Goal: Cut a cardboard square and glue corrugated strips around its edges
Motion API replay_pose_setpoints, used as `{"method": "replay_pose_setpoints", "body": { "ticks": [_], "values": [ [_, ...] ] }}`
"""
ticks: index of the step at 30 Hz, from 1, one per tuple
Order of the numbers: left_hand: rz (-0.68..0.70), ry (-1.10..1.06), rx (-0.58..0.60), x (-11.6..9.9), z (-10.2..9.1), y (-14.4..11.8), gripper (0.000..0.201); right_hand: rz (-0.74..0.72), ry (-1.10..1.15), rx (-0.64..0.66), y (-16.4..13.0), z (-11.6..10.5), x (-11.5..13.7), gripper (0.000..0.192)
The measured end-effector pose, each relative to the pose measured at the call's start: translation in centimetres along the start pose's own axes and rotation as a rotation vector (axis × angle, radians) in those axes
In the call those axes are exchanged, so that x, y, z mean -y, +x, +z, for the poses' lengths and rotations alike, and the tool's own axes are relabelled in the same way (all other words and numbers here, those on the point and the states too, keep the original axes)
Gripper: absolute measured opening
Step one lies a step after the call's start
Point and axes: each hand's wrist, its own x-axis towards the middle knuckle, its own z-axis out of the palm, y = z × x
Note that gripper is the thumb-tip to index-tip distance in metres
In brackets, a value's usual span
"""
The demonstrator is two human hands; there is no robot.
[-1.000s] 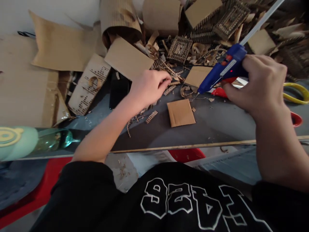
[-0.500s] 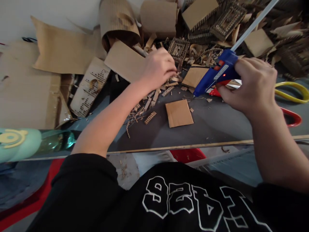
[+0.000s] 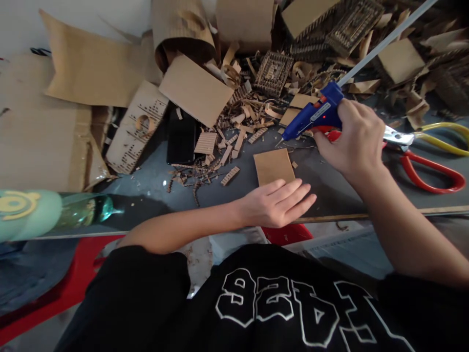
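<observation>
My right hand is wrapped round the handle of a blue hot glue gun. Its nozzle points down and left, just above the table, and a long glue stick sticks out of its back. A square cardboard piece lies flat in front of me. My left hand rests at the near edge of that square, fingers stretched out, overlapping its lower side; whether it touches the card I cannot tell. Left of the square lies a small corrugated strip among cardboard scraps.
Red-and-yellow-handled scissors lie at the right. A black phone sits left of the scraps, partly under a cardboard sheet. Cardboard pieces pile up at the back. A green bottle lies at the left table edge.
My left hand has come back from the scrap pile to the near edge of the square, its fingers now spread. My right hand has moved slightly left with the glue gun.
</observation>
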Motion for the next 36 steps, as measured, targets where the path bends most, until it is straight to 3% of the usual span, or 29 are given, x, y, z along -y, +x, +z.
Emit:
{"method": "replay_pose_setpoints", "body": {
  "ticks": [7,16,36],
  "values": [
    [-0.164,0.121,0.082,-0.2,2.5,0.0,0.02,-0.071,0.126,-0.022,-0.7,0.7,1.1,0.037],
    [-0.209,0.087,0.1,-0.6,2.8,-0.6,0.015,-0.076,0.11,0.08,-0.7,1.3,3.1,0.045],
    [-0.222,0.076,0.136,-0.3,2.3,-1.1,0.02,-0.101,0.134,0.019,-0.8,1.6,2.7,0.038]
  ]
}}
